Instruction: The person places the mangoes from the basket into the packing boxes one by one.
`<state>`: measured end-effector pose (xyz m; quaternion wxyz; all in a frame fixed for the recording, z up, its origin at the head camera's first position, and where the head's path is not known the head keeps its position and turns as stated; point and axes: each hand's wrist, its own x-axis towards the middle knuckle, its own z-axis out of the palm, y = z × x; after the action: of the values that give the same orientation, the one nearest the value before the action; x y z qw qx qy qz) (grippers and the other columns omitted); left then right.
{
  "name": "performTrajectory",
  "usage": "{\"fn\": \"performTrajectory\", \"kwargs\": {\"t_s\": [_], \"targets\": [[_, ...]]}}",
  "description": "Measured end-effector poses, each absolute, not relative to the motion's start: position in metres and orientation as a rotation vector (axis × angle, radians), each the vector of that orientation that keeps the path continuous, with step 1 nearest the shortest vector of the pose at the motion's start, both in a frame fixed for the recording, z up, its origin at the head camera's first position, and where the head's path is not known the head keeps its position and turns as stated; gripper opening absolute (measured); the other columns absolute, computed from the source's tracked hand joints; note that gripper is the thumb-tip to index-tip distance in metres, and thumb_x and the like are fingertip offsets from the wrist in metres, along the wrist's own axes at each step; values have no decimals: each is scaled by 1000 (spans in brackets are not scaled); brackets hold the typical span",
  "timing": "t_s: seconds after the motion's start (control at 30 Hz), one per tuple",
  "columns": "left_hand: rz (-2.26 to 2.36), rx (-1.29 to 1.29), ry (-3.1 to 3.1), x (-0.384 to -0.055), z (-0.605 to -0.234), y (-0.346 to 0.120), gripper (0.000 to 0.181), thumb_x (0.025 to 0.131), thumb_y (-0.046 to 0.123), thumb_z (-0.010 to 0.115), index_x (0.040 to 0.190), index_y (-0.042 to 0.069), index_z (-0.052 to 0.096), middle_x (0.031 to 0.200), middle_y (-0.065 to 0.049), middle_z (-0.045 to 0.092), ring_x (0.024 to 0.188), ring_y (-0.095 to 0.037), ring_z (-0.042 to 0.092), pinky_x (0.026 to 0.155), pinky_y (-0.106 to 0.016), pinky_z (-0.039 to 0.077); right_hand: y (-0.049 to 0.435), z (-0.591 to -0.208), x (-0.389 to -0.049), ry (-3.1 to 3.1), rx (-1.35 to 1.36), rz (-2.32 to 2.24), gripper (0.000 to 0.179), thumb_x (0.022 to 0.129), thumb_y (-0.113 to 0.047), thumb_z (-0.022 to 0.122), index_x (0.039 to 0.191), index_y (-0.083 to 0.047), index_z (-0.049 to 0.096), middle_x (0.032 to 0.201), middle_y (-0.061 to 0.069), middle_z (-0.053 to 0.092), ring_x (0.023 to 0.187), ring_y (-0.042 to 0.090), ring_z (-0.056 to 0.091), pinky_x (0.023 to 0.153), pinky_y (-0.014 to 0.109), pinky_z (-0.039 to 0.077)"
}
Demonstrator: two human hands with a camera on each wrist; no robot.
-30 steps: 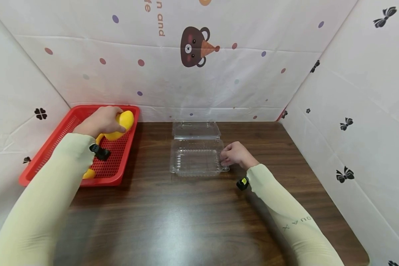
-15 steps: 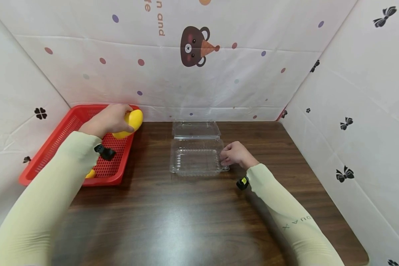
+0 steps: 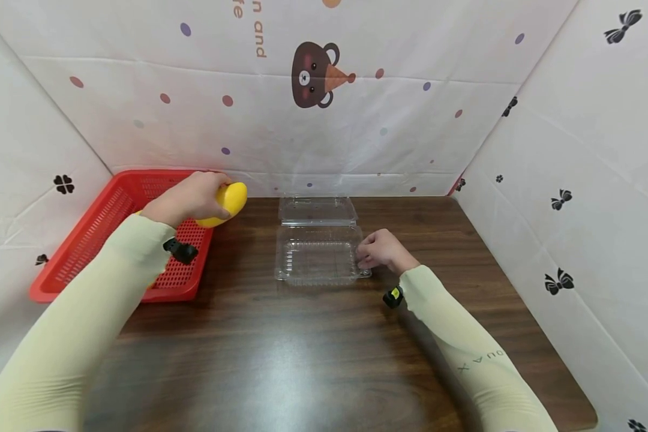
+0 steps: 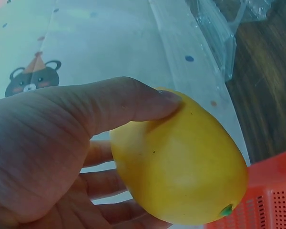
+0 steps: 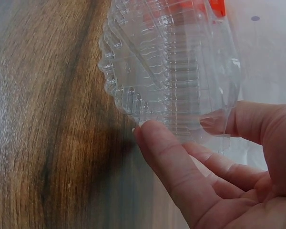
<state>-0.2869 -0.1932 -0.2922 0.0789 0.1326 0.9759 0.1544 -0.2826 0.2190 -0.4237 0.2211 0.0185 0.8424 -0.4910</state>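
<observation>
My left hand (image 3: pixel 191 195) grips a smooth yellow mango (image 3: pixel 232 198) above the right rim of the red basket (image 3: pixel 186 294). In the left wrist view, the thumb lies over the mango (image 4: pixel 186 167) and the fingers curl behind it; a small green stem spot shows at its lower end. A clear plastic clamshell box (image 3: pixel 318 264) stands on the table with its lid (image 3: pixel 318 210) laid open toward the back wall. My right hand (image 3: pixel 380 251) pinches the box's right side. In the right wrist view, thumb and fingers hold the clear wall (image 5: pixel 181 95) between them.
Bits of yellow (image 3: pixel 152 283) show inside the basket, mostly hidden by the left sleeve. A patterned white sheet (image 3: pixel 302 138) covers the back wall, and white sheets cover both sides. The dark wooden table (image 3: pixel 281 348) extends toward the front.
My left hand has moved right with the mango, from over the basket's inside to past its right rim. My right hand and the box have stayed in place.
</observation>
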Motion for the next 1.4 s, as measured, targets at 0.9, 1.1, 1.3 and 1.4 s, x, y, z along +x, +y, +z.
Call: {"fn": "performTrajectory", "kwargs": {"t_s": [0.9, 1.1, 1.3, 1.4], "targets": [[400, 724, 2849, -275, -308, -131, 69, 79, 14, 81, 140, -2, 54, 125, -20, 65, 103, -34, 58, 93, -49, 54, 219, -428, -283, 2316, 22, -1405, 25, 98, -2, 62, 114, 16, 68, 108, 28, 72, 78, 23, 76, 76, 37, 64], [422, 756, 2802, -272, -312, -118, 68, 81, 12, 78, 143, -1, 52, 130, -19, 63, 105, -32, 58, 94, -47, 54, 217, -426, -284, 2330, 30, -1379, 25, 99, -4, 63, 115, 14, 69, 109, 26, 72, 79, 23, 76, 76, 37, 64], [399, 804, 2782, -270, -316, -103, 68, 81, 15, 80, 142, 0, 55, 130, -18, 63, 107, -32, 58, 95, -47, 53, 215, -426, -283, 2336, 38, -1365, 25, 99, -4, 63, 116, 13, 69, 112, 26, 72, 80, 24, 77, 77, 37, 64], [395, 812, 2772, -269, -318, -97, 66, 81, 16, 81, 141, 1, 56, 129, -16, 64, 108, -31, 57, 96, -46, 54, 215, -426, -283, 2342, 35, -1359, 25, 99, -5, 63, 115, 13, 70, 112, 26, 71, 81, 25, 77, 78, 37, 64]]}}
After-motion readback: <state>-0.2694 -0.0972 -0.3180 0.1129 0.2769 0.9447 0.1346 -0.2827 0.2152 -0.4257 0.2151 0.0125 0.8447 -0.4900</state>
